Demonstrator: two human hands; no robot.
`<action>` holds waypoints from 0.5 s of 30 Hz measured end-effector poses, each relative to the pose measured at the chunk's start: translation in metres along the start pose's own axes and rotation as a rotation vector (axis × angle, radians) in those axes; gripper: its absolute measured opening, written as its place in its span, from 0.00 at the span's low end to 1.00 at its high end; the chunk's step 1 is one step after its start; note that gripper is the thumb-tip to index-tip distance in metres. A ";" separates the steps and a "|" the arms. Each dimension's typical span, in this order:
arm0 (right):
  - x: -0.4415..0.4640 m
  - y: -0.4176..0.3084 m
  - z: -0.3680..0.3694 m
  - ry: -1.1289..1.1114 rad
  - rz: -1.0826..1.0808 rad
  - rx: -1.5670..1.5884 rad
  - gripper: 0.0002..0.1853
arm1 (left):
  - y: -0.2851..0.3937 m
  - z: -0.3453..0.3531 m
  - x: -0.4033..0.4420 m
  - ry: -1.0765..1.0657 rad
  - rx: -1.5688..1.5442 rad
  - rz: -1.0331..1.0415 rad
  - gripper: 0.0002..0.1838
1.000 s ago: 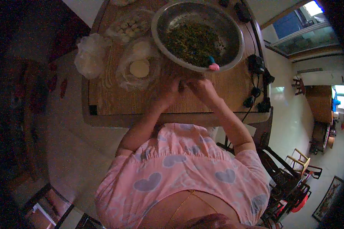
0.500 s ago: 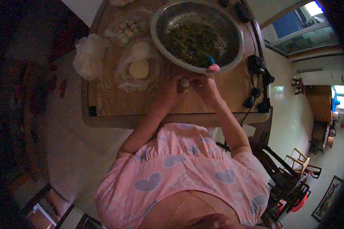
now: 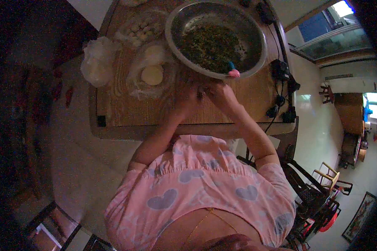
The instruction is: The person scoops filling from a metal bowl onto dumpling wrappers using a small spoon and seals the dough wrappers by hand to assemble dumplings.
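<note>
My left hand point(image 3: 189, 97) and my right hand point(image 3: 221, 95) meet over the near part of the table, just below the steel bowl. Both have their fingers curled in and pressed together around what looks like a small dumpling, mostly hidden by the fingers. A dark green chopped filling point(image 3: 211, 46) lies in the large steel bowl point(image 3: 171, 50). A spoon with a pink and blue handle point(image 3: 233, 72) rests on its near rim. Left of the bowl, round pale dough wrappers point(image 3: 152, 75) lie on clear plastic.
Several small pale dough pieces point(image 3: 141, 34) sit on plastic at the back left. A crumpled plastic bag point(image 3: 98, 62) is at the table's left edge. Black adapters and cables point(image 3: 280, 70) run along the right edge. Chairs point(image 3: 308, 188) stand at right on the floor.
The fingers have closed further over the small pale piece, which showed between the hands before and is now mostly covered. My right hand has shifted slightly; the bowl and wrappers stay put.
</note>
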State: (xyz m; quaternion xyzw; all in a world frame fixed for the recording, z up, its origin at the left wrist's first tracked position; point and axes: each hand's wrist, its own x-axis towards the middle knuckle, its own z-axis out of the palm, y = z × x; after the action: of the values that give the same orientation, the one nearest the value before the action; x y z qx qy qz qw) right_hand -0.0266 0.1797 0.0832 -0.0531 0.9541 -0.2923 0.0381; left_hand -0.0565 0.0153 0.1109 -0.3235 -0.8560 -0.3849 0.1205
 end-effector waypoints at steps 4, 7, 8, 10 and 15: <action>0.008 0.006 0.012 0.155 -0.085 0.062 0.15 | -0.001 -0.005 0.004 0.001 0.008 0.089 0.23; 0.016 0.050 0.044 0.190 0.002 0.636 0.16 | -0.014 0.004 0.003 -0.047 -0.195 0.103 0.25; 0.020 0.070 0.058 0.198 0.061 0.849 0.16 | -0.011 0.000 0.006 -0.049 -0.218 0.069 0.26; 0.023 0.109 0.082 0.204 0.195 1.242 0.15 | -0.002 -0.006 0.003 -0.087 -0.242 -0.035 0.27; 0.018 0.168 0.128 0.532 0.097 1.040 0.13 | -0.003 -0.001 -0.023 -0.201 -0.012 -0.266 0.28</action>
State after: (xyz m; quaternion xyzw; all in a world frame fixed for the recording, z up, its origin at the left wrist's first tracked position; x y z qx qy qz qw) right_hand -0.0449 0.2443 -0.1178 0.0914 0.6636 -0.7231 -0.1682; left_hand -0.0411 0.0026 0.0989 -0.2449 -0.8966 -0.3684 -0.0198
